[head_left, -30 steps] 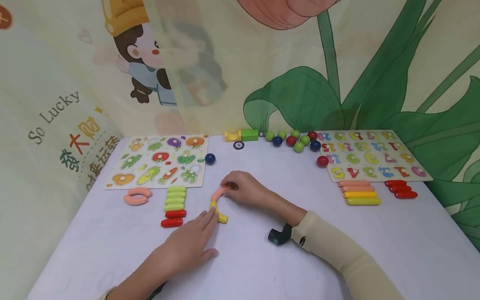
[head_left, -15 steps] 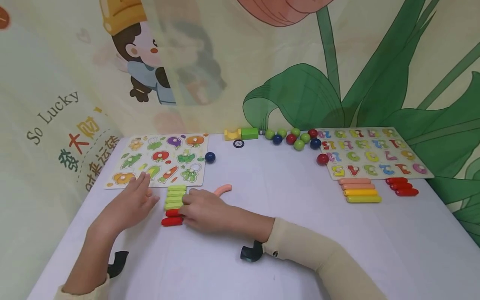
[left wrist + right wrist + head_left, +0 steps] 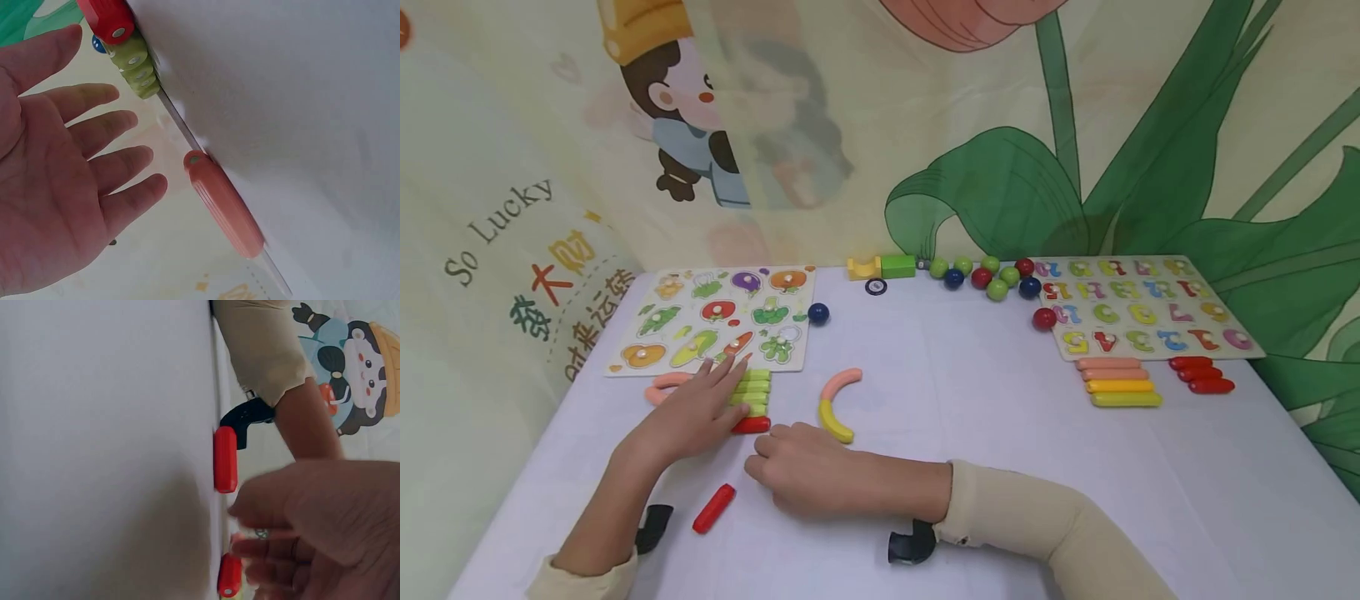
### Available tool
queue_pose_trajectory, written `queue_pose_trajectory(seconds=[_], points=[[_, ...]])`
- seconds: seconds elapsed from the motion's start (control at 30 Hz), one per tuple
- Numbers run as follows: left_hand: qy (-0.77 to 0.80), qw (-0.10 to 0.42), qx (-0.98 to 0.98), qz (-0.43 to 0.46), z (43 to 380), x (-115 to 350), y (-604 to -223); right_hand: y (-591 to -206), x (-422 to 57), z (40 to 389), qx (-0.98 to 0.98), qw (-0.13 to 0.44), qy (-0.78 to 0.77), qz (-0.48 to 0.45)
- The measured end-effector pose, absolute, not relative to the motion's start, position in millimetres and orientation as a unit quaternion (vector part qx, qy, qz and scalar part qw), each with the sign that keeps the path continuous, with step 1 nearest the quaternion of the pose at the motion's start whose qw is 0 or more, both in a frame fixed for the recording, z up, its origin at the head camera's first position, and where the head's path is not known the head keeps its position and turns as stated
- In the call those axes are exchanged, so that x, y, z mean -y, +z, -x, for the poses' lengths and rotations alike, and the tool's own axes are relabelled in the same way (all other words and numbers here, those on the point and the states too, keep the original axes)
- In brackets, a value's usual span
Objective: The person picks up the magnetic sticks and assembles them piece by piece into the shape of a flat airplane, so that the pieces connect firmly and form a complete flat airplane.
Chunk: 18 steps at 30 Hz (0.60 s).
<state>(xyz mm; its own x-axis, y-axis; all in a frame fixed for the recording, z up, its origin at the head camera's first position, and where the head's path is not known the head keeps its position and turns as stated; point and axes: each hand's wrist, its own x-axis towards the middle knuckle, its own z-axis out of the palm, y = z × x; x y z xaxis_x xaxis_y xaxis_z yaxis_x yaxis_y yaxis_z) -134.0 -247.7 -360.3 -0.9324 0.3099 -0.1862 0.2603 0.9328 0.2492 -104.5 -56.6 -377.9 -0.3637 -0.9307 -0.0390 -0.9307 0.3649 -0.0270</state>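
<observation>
My left hand (image 3: 696, 412), fingers straight and spread, hovers over the left end of the row of light green ribbed sticks (image 3: 756, 387). A red stick (image 3: 751, 425) lies just below that row. Behind the left hand, curved pink pieces (image 3: 666, 383) are partly hidden. My right hand (image 3: 808, 471) has loosely curled fingers with nothing between them in the right wrist view. A second red stick (image 3: 713, 508) lies slanted on the table, to the left of that hand. Beyond the right hand, a curved pink piece (image 3: 842, 382) and a curved yellow piece (image 3: 833, 423) meet end to end in an arc.
At the back left lies a vegetable puzzle board (image 3: 715, 321), a blue ball (image 3: 818, 313) at its edge. A number puzzle board (image 3: 1142, 308) lies back right, near several coloured balls (image 3: 997, 289). Pink and yellow sticks (image 3: 1120, 387) and red sticks (image 3: 1212, 386) lie before it.
Both hands have left the pink and yellow arc and moved left. The lower red stick has come away from the row towards the front. The left hand has shifted right, over the green sticks.
</observation>
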Motion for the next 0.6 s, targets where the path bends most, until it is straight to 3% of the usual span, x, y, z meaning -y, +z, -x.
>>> queue_pose_trajectory(seconds=[0.33,0.43,0.6], points=[[0.119,0.12,-0.974,-0.15,131.7,252.6,-357.2,-386.6,93.8,61.1,-0.733,0.025,0.015,0.68],[0.121,0.121,-0.974,-0.148,132.7,253.2,-356.8,-385.0,103.2,56.5,-0.732,0.001,0.036,0.681],[0.12,0.112,-0.973,-0.161,132.1,250.8,-360.4,-380.8,93.4,65.0,-0.765,0.032,0.032,0.642]])
